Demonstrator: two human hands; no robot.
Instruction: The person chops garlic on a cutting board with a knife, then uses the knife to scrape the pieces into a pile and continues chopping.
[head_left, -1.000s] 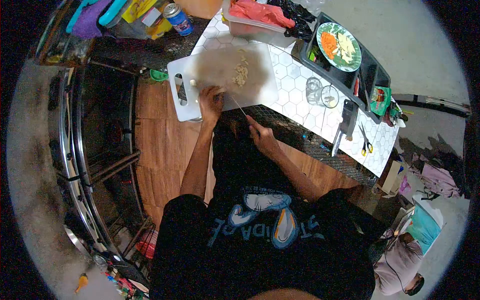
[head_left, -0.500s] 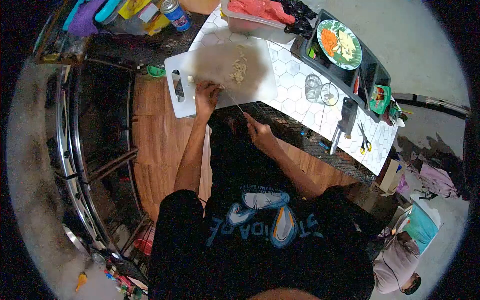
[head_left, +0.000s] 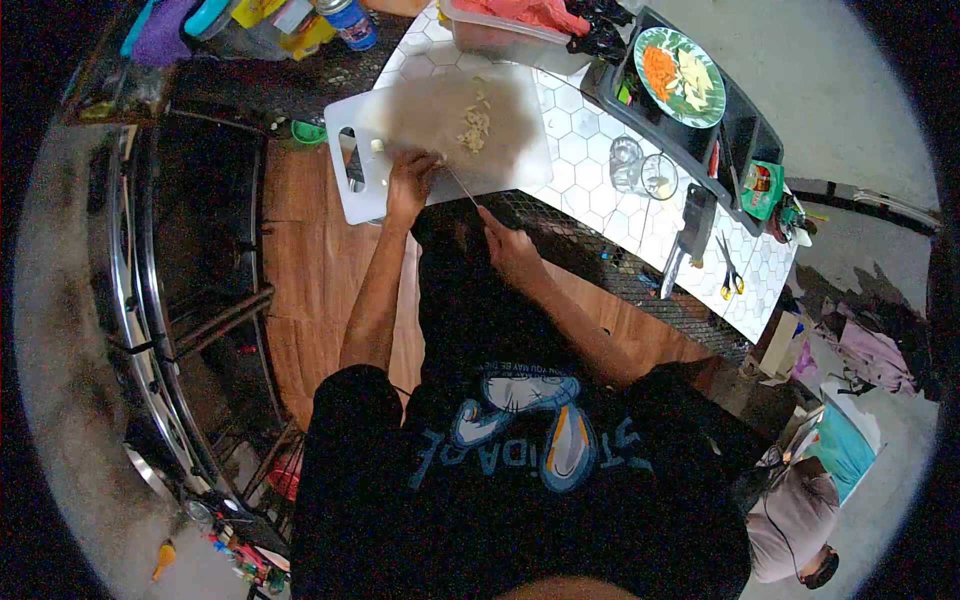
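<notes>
Small, pale chopped pieces (head_left: 475,133), uneven and matte, lie in a loose strip on the smooth white plastic cutting board (head_left: 372,200), over a brownish, blurred patch. At the board's near edge the left hand (head_left: 411,180) has its grip bunched, fingers curled — whether it pinches anything I cannot tell. The right hand (head_left: 513,255) has its grip closed round the handle of a knife (head_left: 463,188), the thin metal blade slanting toward the left fingertips. Under the board spreads the desk (head_left: 580,122), white and patterned in hexagons. Two clear glasses (head_left: 626,165) and metal scissors (head_left: 731,270) rest on it; beyond, a black tray (head_left: 743,137) bears a round green-patterned plate (head_left: 702,119) — orange shreds (head_left: 659,72) beside pale slices (head_left: 694,76).
</notes>
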